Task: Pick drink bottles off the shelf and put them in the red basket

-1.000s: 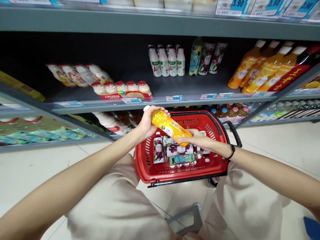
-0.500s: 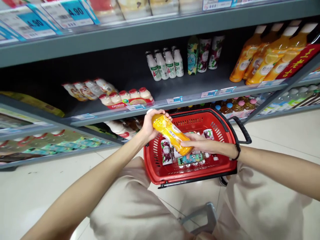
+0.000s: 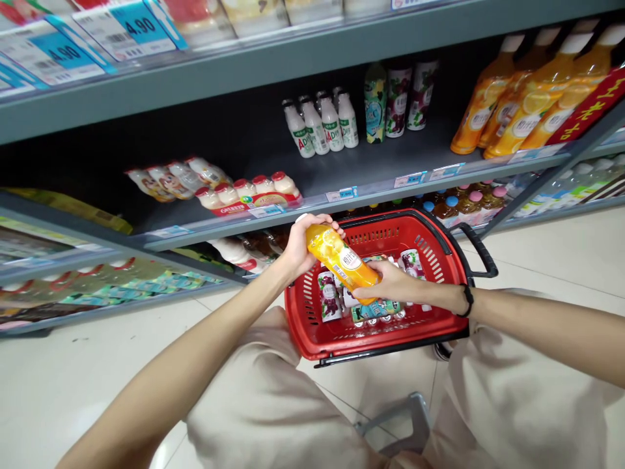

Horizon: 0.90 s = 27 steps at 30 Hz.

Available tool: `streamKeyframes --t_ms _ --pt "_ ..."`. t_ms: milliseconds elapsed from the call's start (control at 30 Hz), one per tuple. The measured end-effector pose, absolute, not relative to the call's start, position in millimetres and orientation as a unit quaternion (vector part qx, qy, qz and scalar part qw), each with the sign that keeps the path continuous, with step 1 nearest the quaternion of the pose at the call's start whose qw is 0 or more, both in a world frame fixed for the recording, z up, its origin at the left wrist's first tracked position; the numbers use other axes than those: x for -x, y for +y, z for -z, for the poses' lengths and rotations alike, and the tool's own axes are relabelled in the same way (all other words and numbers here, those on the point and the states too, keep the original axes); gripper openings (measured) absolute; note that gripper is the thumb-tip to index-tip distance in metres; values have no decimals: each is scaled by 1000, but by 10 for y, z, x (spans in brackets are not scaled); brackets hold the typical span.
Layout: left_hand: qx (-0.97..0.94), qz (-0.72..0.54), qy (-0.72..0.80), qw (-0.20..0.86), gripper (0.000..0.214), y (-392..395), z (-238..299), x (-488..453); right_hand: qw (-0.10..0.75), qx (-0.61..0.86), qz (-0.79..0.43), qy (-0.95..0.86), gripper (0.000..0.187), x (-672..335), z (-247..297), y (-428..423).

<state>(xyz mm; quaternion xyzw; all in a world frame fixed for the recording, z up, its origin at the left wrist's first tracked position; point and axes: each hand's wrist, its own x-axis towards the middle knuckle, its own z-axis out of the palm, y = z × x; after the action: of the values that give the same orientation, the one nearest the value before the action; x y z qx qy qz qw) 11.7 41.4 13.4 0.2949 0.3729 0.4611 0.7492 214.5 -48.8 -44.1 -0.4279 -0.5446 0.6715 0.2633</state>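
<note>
An orange juice bottle is held tilted over the red shopping basket, its white cap up and to the left. My left hand wraps round the neck end, just below the cap. Near the base, my right hand grips the other end of the bottle. Inside the basket, a can with a grape picture lies at the left, and a teal drink bottle lies near the front. Another grape-printed container rests at the right side. Other drinks there are partly hidden by the bottle and my hand.
The grey shelf beyond holds a pack of small white bottles, red-capped yogurt drinks, grape-printed containers and large orange juice bottles. The basket's black handle sticks out right. A grey stool-like frame stands between my legs.
The juice bottle has turned slightly in my hands, so its round white label faces me more. Hands, bottle and basket appear a little farther right in view.
</note>
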Motion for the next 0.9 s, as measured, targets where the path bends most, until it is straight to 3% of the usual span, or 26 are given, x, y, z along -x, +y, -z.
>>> streamKeyframes --t_ms 233,600,700,900 --pt "-280 -474 360 753 11 398 -180 -111 259 447 -640 -569 51 -2148 299 -521" --pt "-289 -470 319 771 15 360 -198 -51 167 236 -877 -385 55 -2218 340 -409" --pt "-290 -472 326 766 16 391 -204 -8 185 225 -862 -415 49 -2218 294 -411" --pt "-300 -461 342 762 23 430 -124 34 208 324 -789 -479 58 -2191 297 -435"
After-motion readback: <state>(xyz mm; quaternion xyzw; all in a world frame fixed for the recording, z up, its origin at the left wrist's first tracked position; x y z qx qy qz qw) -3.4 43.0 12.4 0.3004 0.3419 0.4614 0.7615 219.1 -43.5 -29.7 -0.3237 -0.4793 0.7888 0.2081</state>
